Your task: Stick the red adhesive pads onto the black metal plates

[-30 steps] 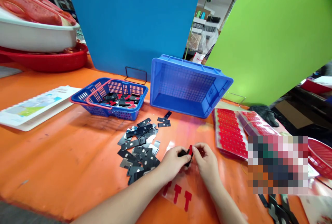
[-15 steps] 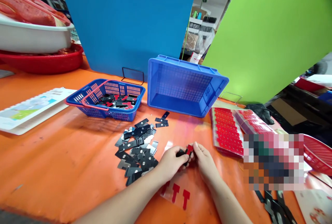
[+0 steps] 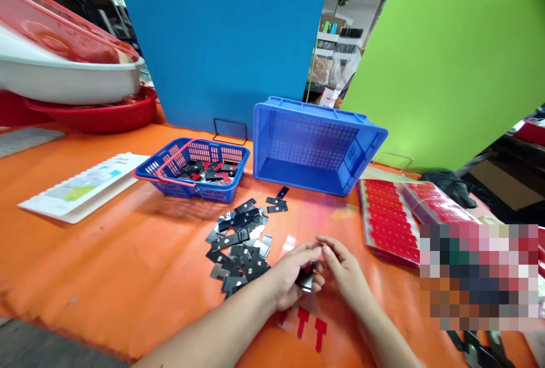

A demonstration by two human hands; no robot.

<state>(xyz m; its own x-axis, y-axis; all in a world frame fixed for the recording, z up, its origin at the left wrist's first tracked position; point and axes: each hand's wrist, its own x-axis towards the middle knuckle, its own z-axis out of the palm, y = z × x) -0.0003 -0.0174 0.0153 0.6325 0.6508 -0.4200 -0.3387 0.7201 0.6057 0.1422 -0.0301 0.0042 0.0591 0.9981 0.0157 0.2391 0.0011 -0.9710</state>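
Note:
My left hand (image 3: 292, 277) and my right hand (image 3: 344, 268) meet low in the middle of the orange table (image 3: 128, 254). Between them sits a small black metal plate (image 3: 306, 278), gripped by the left fingers, with the right fingertips close above it. Just left of my hands lies a pile of black and silver metal plates (image 3: 240, 243). A clear backing sheet with two red T-shaped stickers (image 3: 310, 325) lies under my wrists.
A small blue basket (image 3: 170, 186) with finished plates stands behind the pile. A large blue crate (image 3: 366, 146) lies tilted beside it. Red sticker sheets (image 3: 387, 217) lie right. Blue and green boards stand behind. White and red basins (image 3: 76, 87) sit far left, a printed card (image 3: 80, 186) nearby.
The red sticker seen between my fingertips before is no longer visible. My left hand has turned the plate downward and my right fingers have opened slightly. The camera shifted a little.

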